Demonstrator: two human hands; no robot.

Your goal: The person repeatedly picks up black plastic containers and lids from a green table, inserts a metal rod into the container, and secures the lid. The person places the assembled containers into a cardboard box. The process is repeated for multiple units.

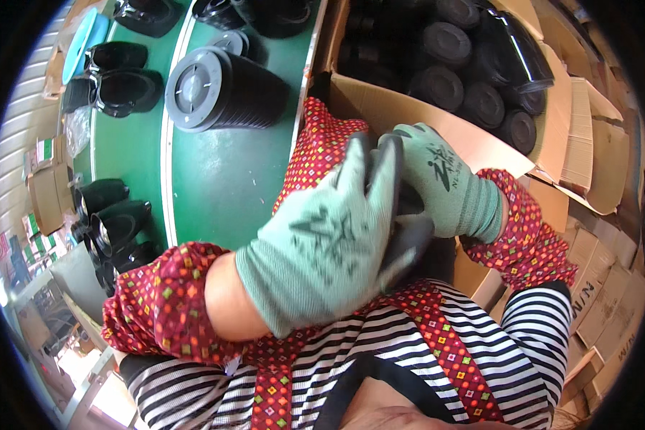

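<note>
Both of my hands wear green gloves with dark grey palms and fingers, and they meet in front of my body. My left hand curls around the near side of a dark object. Opposite it, my right hand bends its fingers over the top of the same object. The gloves cover most of it, so its kind cannot be made out. To the left of the hands, a stack of black ribbed round lids lies on its side on the green table.
Several glossy black jugs stand along the table's far left, with more black vessels nearer. An open cardboard box at the right holds several black round-ended containers. Flattened cardboard lies further right. A blue basin sits top left.
</note>
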